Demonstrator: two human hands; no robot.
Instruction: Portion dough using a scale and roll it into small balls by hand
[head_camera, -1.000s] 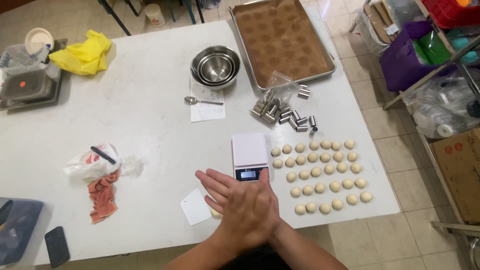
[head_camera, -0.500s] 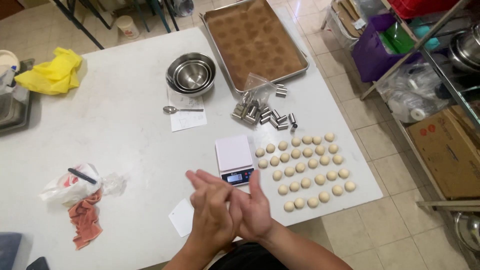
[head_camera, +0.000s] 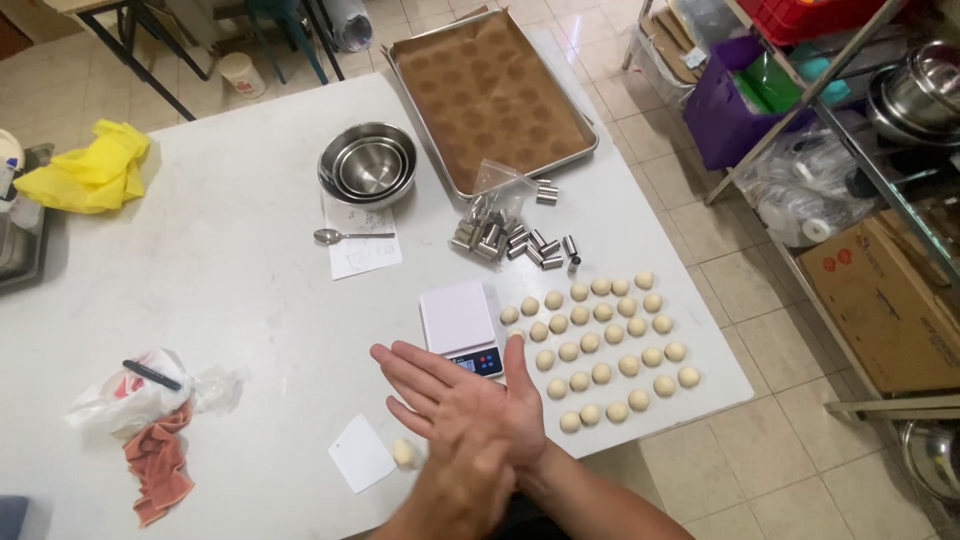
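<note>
While your two hands stay pressed palm to palm, as they were a second ago, their set has changed. The right hand (head_camera: 430, 385) now lies flat with its fingers spread toward the left. The left hand (head_camera: 495, 435) lies across it, smeared by motion. The palms have slid over each other but have not parted. Neither hand is clenched. You cannot tell whether anything is trapped between them, because the contact area is fully covered.

The rows of dough balls (head_camera: 600, 350) on the table (head_camera: 230, 300) look the same as before, with no ball added or removed. The scale (head_camera: 460, 325) sits just beyond your fingertips, and its platform is bare. So the rubbing motion is unfinished, and nothing has been set down yet.

A small dough lump (head_camera: 403, 452) lies on the table just left of your left wrist, beside the white scraper card (head_camera: 360, 452). It touches neither hand.

Limits of the view:
- The left hand's outline is blurred, so its finger positions are unclear.
- The scale's display is partly covered by a fingertip.
- Both forearms are cut off by the lower edge.
- The metal tubes (head_camera: 510, 240) are heaped and partly under a clear bag, so they cannot be counted.
- The nested bowls (head_camera: 368, 165) hide one another's contents.
</note>
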